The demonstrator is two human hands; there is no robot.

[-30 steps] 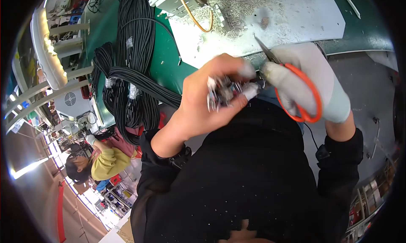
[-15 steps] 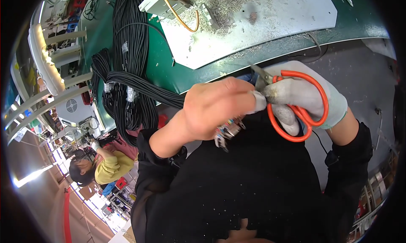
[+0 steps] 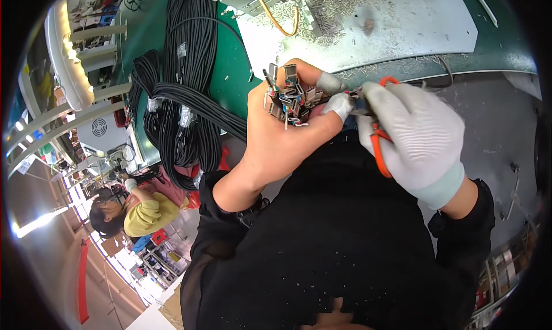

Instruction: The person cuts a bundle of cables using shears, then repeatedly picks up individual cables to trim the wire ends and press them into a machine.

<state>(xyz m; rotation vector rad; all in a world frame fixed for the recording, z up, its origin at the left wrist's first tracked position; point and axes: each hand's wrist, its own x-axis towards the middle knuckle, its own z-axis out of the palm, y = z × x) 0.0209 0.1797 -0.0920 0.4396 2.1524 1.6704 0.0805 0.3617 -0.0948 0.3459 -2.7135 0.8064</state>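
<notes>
The green bench [image 3: 230, 71] sits in front of you, with a grey mat [image 3: 414, 25] on it that is dotted with tiny cut bits; a fat bundle of black cables [image 3: 184, 100] lies across the bench on your left side, and some of them run to your hand; another person in a yellow top [image 3: 144, 215] works far off at the lower left, so mind only your own hands.

Your right hand [image 3: 414, 140] wears a white glove and its fingers are closed tight around the orange-handled scissors [image 3: 376, 146]; I cannot see the blades well, so go slow.

Your left hand [image 3: 287, 129] is bare, with small caps on two fingertips [image 3: 339, 104]; its fingers are clenched around a bunch of small metal plugs with coloured wires [image 3: 290, 100], held up near your chest and touching the scissor tip.

I think you are trimming one wire end; pick out just one plug, keep your capped fingertips behind the tip, and snip close and clean.
</notes>
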